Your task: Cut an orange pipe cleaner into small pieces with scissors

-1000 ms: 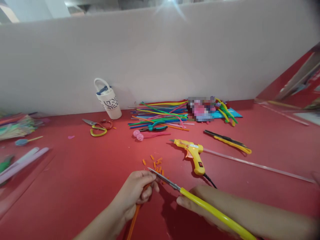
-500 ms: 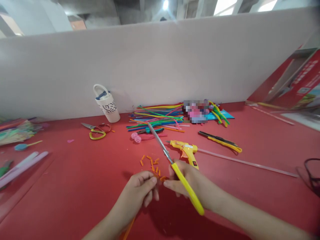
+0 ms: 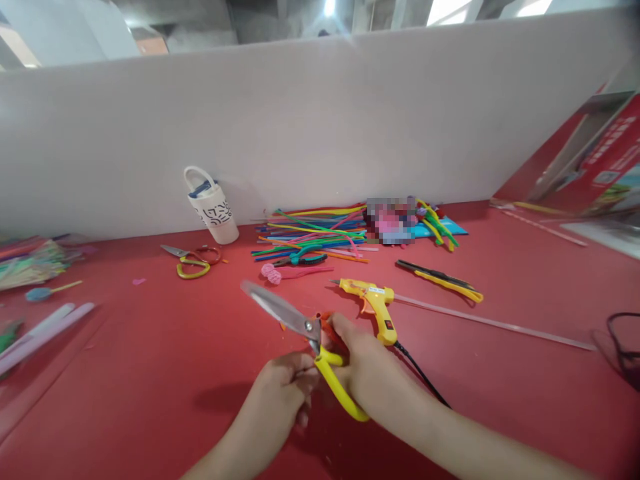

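My right hand [image 3: 367, 363] grips scissors [image 3: 287, 313] with one yellow and one red handle loop. Their blades point up and to the left over the table, close together. Just left of the handles, my left hand [image 3: 280, 393] is closed in a pinch near the base of the blades. It holds an orange pipe cleaner, seen trailing below the wrist half a second ago and mostly hidden now. A small cut orange piece [image 3: 283, 327] shows beneath the blades; the scissors and hands cover the other pieces.
A yellow hot glue gun [image 3: 375, 303] lies right of the scissors, its black cord running behind my right arm. Behind are pliers [image 3: 303, 257], a pile of coloured pipe cleaners [image 3: 315, 230] and a white tumbler [image 3: 216, 213]. A second pair of scissors [image 3: 193, 260] lies left.
The scissors have turned in my right hand, blades now swung leftward and lower, with the handles nearer my left hand. The cut orange pieces are now mostly covered.
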Demonstrator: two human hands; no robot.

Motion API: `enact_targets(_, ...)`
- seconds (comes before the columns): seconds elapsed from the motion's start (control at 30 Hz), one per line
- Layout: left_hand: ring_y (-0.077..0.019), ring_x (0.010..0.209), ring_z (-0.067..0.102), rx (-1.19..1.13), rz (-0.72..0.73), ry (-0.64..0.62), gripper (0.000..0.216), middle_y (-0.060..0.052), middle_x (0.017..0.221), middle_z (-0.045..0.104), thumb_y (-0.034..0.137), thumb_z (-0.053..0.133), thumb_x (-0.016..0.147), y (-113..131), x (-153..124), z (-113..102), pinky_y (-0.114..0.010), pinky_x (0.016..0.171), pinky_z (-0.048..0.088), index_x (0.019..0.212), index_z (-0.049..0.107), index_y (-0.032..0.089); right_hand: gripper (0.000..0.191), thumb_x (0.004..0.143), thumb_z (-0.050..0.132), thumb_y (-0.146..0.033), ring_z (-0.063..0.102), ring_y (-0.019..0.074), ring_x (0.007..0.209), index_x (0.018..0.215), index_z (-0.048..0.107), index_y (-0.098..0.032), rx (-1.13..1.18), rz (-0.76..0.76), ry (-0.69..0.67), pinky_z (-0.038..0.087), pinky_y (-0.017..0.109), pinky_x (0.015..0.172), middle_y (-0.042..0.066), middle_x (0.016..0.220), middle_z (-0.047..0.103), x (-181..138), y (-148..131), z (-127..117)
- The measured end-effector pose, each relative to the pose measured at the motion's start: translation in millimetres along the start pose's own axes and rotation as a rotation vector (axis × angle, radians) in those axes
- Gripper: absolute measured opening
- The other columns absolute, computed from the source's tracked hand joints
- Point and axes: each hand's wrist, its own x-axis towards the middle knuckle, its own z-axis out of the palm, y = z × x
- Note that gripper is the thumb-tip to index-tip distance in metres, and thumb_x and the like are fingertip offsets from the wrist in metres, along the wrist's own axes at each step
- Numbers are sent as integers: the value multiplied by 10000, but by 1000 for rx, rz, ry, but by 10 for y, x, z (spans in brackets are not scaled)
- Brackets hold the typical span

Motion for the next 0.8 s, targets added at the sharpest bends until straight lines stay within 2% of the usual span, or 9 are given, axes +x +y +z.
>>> enact_targets(0.13, -61, 303, 358, -61, -23, 10, 176, 83, 365, 420, 269, 538, 671, -9, 21, -35, -184, 336, 208, 531, 456, 201, 238, 626, 506, -50, 436, 74, 537, 720, 364, -217, 7, -21, -58, 320, 186, 461, -56, 663, 457, 18, -51, 11)
enact_targets(0.23, -50, 304, 365, -75, -16, -30, 181, 58, 429, 512, 342, 556, 671, -17, 22, -70, -180, 327, 197, 598, 522, 180, 230, 639, 513, -65, 432, 72, 550, 750, 381, -216, 65, -61, -86, 331, 184, 482, -60, 663, 452, 56, -20, -11)
enact_targets(0.33, -47, 318, 389, -74, 8, -76, 273, 17, 512, 593, 426, 531, 704, -9, 11, -96, -179, 328, 223, 634, 557, 163, 206, 660, 525, -104, 421, 73, 540, 761, 388, -219, 43, -91, -79, 310, 185, 471, -70, 625, 446, 72, 25, -73)
enact_targets(0.63, -49, 309, 384, -140, -2, -84, 279, 16, 474, 584, 423, 552, 715, -53, 20, -81, -172, 318, 222, 645, 570, 153, 187, 684, 527, -119, 400, 70, 535, 737, 376, -217, -30, -103, -58, 301, 186, 468, -75, 625, 432, 66, -7, -148)
enact_targets(0.7, -41, 301, 367, -178, 33, -53, 280, 14, 470, 582, 413, 547, 725, -55, 24, -103, -167, 311, 211, 643, 575, 147, 184, 712, 554, -168, 395, 78, 570, 746, 380, -216, -51, -109, -27, 320, 193, 503, -67, 649, 425, 50, -16, -196)
enact_targets(0.8, -37, 311, 388, -245, 79, 25, 266, 15, 484, 587, 385, 553, 737, -39, 27, -173, -157, 314, 235, 621, 567, 146, 285, 746, 586, -376, 340, 92, 587, 695, 355, -217, -152, -65, -8, 338, 218, 540, -61, 647, 358, -35, -10, -353)
